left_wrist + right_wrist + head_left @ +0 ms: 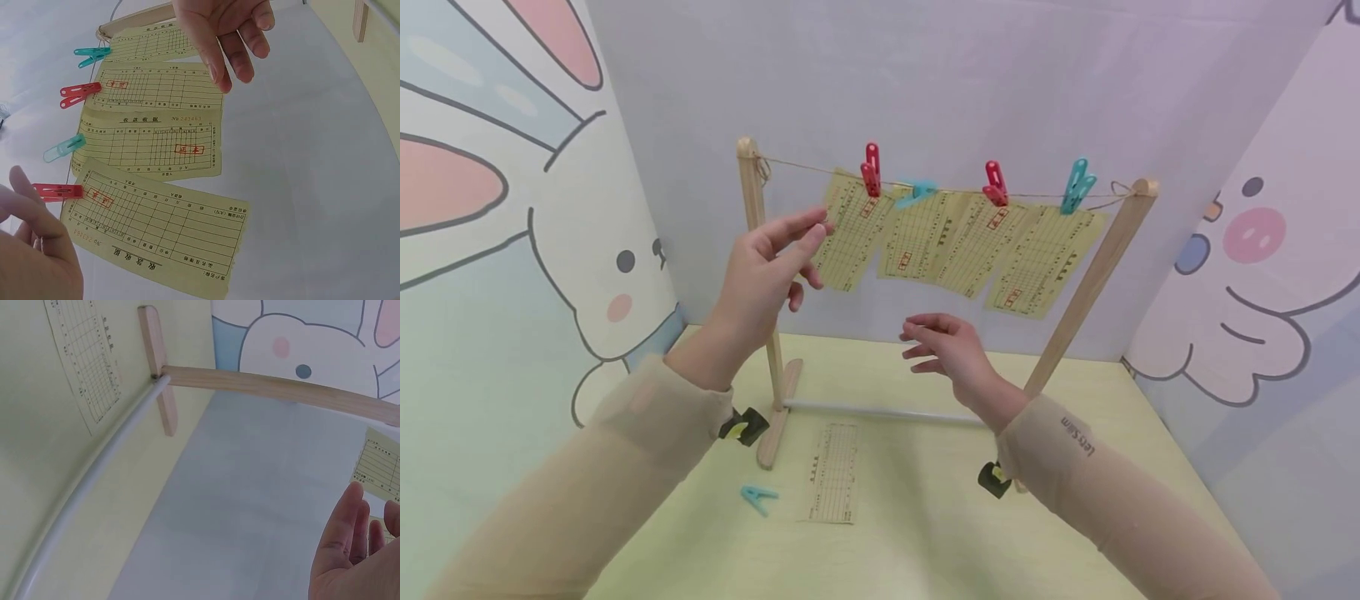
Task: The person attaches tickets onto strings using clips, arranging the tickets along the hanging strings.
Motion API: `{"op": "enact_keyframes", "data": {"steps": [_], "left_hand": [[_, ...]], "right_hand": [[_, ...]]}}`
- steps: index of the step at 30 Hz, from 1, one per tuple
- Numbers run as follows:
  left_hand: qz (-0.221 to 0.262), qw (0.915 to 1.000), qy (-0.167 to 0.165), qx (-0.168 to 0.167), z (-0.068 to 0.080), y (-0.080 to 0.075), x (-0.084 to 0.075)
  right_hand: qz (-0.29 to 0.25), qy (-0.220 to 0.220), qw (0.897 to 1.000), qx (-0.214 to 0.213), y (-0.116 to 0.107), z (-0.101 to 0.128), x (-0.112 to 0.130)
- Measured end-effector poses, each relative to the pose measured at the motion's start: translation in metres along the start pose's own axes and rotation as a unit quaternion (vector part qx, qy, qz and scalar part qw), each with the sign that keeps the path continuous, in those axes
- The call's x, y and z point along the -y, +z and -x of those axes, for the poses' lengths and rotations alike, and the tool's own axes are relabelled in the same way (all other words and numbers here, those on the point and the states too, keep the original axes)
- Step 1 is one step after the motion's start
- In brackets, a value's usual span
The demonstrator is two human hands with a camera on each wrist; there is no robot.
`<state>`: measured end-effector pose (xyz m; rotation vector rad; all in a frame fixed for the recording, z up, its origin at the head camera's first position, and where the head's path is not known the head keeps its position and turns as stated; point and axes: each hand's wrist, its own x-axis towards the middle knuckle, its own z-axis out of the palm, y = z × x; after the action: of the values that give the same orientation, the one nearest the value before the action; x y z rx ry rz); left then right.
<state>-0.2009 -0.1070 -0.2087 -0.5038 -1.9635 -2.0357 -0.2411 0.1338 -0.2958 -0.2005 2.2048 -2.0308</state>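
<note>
My left hand is raised in front of the leftmost hanging receipt slip, fingers loosely bent and holding nothing. In the left wrist view its fingers lie near the red clothespin on that slip. Lower and to the right, my right hand hovers below the slips with relaxed fingers and nothing in them. Three more receipt slips hang along the twine, the middle two overlapping. A blue clothespin, another red clothespin and a teal clothespin grip the line.
The twine runs between a left wooden post and a right wooden post, joined low down by a white rod. On the table lie a receipt slip and a blue clothespin. Cartoon-printed panels stand at both sides.
</note>
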Motion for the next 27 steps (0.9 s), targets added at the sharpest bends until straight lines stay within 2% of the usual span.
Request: {"op": "enact_keyframes", "data": {"steps": [27], "left_hand": [[0.02,0.9995,-0.024,0.0,0.025,-0.004,0.023]], "right_hand": [[-0.012,-0.005,1.0,0.014,0.015,0.015,-0.025]]}}
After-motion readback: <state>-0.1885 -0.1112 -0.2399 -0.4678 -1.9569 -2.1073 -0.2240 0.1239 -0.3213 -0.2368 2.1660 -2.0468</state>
